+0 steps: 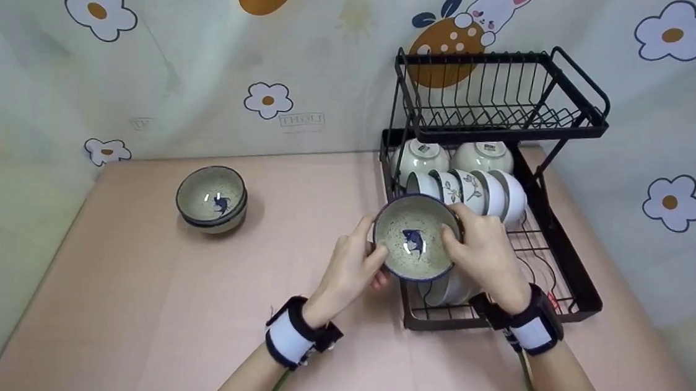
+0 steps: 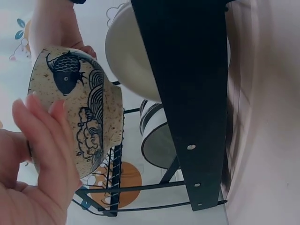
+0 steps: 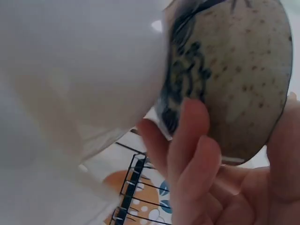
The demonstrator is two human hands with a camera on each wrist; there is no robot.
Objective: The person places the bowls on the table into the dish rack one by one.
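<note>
Between both hands is a speckled bowl (image 1: pixel 415 260) with a blue fish inside and a dark blue rim, its opening tilted toward the head camera. The left hand (image 1: pixel 352 261) grips its left side, thumb at the rim and fingers on the outer wall. On the right side the right hand (image 1: pixel 485 247) holds it, thumb over the inner edge. Blue fish and wave drawings mark the outside of the bowl (image 2: pixel 70 108) in the left wrist view. The bowl is above the front part of a black two-tier dish rack (image 1: pixel 567 250) and partly hides the dishes there.
The rack's lower tier holds upturned white bowls (image 1: pixel 420 158) and a row of bowls on edge (image 1: pixel 494 194). Its upper wire basket (image 1: pixel 498 101) overhangs the back. Stacked matching bowls (image 1: pixel 211 197) stand at the left on the pink table (image 1: pixel 128 302). A patterned cloth (image 1: pixel 196 71) hangs behind.
</note>
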